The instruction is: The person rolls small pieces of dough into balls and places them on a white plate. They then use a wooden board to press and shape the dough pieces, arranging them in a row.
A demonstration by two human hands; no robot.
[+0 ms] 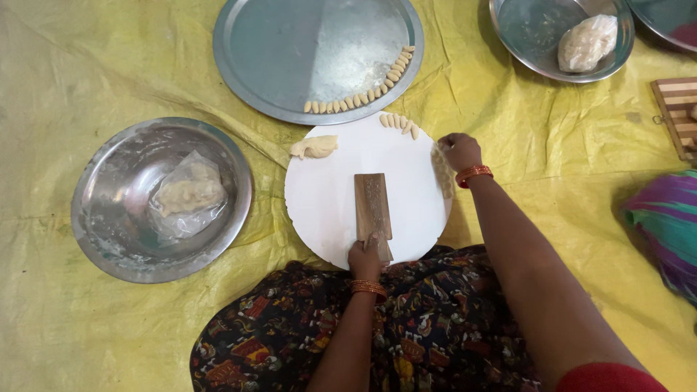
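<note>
- A home setting for hand food preparation, done seated on the floor.
- A yellow plastic sheet (87, 65) covers the floor as the work surface.
- Steel bowls (109, 239) hold bagged dough; a round steel tray (290, 43) carries a row of small shaped dough pieces (363, 96).
- A round white board (327, 196) with a ridged wooden paddle (372, 203) lies before patterned-cloth knees.

Yellow sheet (94, 65); white round board (327, 196); brown ridged paddle (372, 203); orange bangles (473, 174); dark patterned dress (428, 327)
</note>
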